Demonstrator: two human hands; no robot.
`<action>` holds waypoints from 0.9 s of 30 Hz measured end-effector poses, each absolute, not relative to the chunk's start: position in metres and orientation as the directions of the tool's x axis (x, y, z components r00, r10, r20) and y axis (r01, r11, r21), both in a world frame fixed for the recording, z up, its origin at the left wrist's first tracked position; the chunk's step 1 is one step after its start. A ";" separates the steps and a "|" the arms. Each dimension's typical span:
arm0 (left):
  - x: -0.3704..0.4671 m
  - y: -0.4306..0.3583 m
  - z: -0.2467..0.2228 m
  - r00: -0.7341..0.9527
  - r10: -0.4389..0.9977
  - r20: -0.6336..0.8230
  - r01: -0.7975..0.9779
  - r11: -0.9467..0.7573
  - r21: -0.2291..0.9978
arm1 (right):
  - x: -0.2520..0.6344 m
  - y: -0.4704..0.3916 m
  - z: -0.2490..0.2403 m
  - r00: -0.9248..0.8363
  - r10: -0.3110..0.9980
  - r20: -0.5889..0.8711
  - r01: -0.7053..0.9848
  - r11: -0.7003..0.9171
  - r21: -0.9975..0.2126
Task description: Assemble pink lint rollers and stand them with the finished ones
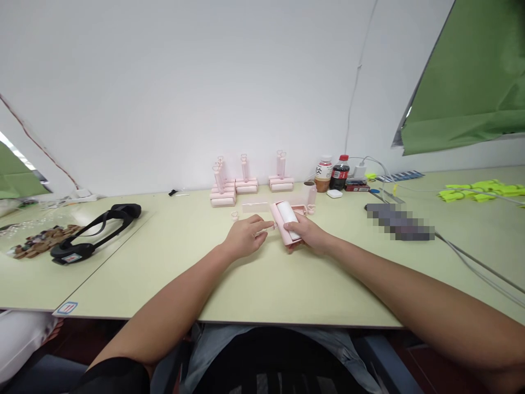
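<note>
Pink roller (289,220) in right hand (310,232); red-labelled bottle (339,174), print unreadable.

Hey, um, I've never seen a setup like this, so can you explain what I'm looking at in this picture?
There's no machine doing the work here, just a person's two bare hands. The single picture comes from a camera worn on their head, looking forward and down. The right hand holds a pink item with a white roll. The left hand is beside it; whether its fingers pinch something small is hard to tell. On the pale table, similar pink items stand near the wall, with two bottles to their right. A black banded device lies far left.
</note>
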State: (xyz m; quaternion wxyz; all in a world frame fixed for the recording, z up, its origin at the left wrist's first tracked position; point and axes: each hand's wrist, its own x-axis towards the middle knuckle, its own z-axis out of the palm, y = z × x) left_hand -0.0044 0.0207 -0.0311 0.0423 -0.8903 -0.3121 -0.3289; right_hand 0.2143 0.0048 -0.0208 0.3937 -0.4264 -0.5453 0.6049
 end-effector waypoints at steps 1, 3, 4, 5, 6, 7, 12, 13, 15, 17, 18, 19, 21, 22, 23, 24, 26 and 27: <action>-0.004 0.020 -0.032 0.583 0.530 0.616 0.588 -0.798 0.130 | 0.214 0.005 -0.021 -0.331 0.940 -0.086 -0.018 -0.097 -0.995; -0.003 0.020 -0.033 0.570 0.540 0.619 0.601 -0.788 0.135 | 0.214 0.004 -0.022 -0.334 0.939 -0.083 -0.032 -0.099 -0.995; -0.003 0.020 -0.033 0.565 0.545 0.619 0.605 -0.784 0.139 | 0.214 0.004 -0.022 -0.333 0.940 -0.080 -0.038 -0.098 -0.994; -0.003 0.020 -0.034 0.561 0.549 0.619 0.606 -0.782 0.144 | 0.213 0.004 -0.023 -0.329 0.941 -0.079 -0.041 -0.098 -0.994; -0.003 0.021 -0.034 0.560 0.551 0.619 0.604 -0.783 0.150 | 0.213 0.004 -0.023 -0.326 0.942 -0.078 -0.041 -0.097 -0.994; -0.003 0.021 -0.035 0.561 0.550 0.618 0.598 -0.786 0.157 | 0.213 0.003 -0.024 -0.323 0.943 -0.079 -0.040 -0.098 -0.994; -0.003 0.022 -0.037 0.570 0.512 0.643 0.573 -0.808 0.135 | 0.212 0.002 -0.025 -0.331 0.940 -0.089 -0.041 -0.108 -0.993; -0.003 0.022 -0.037 0.572 0.498 0.652 0.573 -0.811 0.116 | 0.212 0.002 -0.025 -0.335 0.938 -0.091 -0.046 -0.113 -0.993; -0.002 0.021 -0.037 0.582 0.469 0.664 0.574 -0.816 0.074 | 0.211 0.001 -0.026 -0.346 0.933 -0.096 -0.057 -0.123 -0.991; -0.002 0.020 -0.037 0.593 0.451 0.667 0.570 -0.820 0.048 | 0.210 0.000 -0.027 -0.354 0.930 -0.100 -0.066 -0.131 -0.989; -0.002 0.020 -0.037 0.593 0.452 0.666 0.569 -0.821 0.050 | 0.210 0.000 -0.028 -0.358 0.928 -0.102 -0.069 -0.135 -0.988; -0.001 0.020 -0.036 0.588 0.459 0.666 0.570 -0.820 0.061 | 0.210 0.001 -0.028 -0.361 0.927 -0.103 -0.073 -0.138 -0.988; -0.001 0.018 -0.035 0.572 0.484 0.662 0.566 -0.818 0.108 | 0.213 0.001 -0.028 -0.377 0.920 -0.105 -0.094 -0.151 -0.984; 0.000 0.017 -0.034 0.561 0.505 0.656 0.561 -0.814 0.147 | 0.215 0.000 -0.027 -0.405 0.908 -0.104 -0.115 -0.163 -0.980; 0.001 0.016 -0.034 0.550 0.532 0.644 0.552 -0.810 0.198 | 0.217 0.000 -0.025 -0.453 0.886 -0.101 -0.138 -0.181 -0.974; 0.002 0.015 -0.033 0.539 0.563 0.626 0.539 -0.802 0.258 | 0.219 -0.001 -0.023 -0.513 0.853 -0.096 -0.159 -0.204 -0.966; 0.005 0.013 -0.033 0.524 0.627 0.576 0.505 -0.774 0.383 | 0.221 -0.005 -0.019 -0.647 0.758 -0.085 -0.169 -0.252 -0.953; 0.007 0.013 -0.033 0.525 0.649 0.551 0.487 -0.760 0.431 | 0.222 -0.007 -0.017 -0.703 0.707 -0.078 -0.165 -0.269 -0.949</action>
